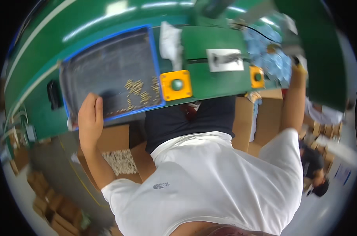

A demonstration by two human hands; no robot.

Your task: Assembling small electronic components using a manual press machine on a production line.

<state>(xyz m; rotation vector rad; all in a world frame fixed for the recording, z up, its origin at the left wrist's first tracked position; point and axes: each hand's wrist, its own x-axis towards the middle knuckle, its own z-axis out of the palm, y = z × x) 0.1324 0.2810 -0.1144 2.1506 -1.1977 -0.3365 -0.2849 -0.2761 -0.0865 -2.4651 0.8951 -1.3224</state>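
We cannot tell whether our left hand (91,116), over the blue-rimmed tray (98,69), or blurred right hand (299,63) grips anything.

The green counter (43,118) carries a blue-rimmed dark tray (103,59), with a black object (54,95) just left of it. To the tray's right sit a yellow button box (166,91), crumpled white wrapping (170,45), a second yellow box (253,82) and bluish plastic bags (275,63).

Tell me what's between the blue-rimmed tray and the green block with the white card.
In the head view: a yellow button box, and beyond it a crumpled white item.
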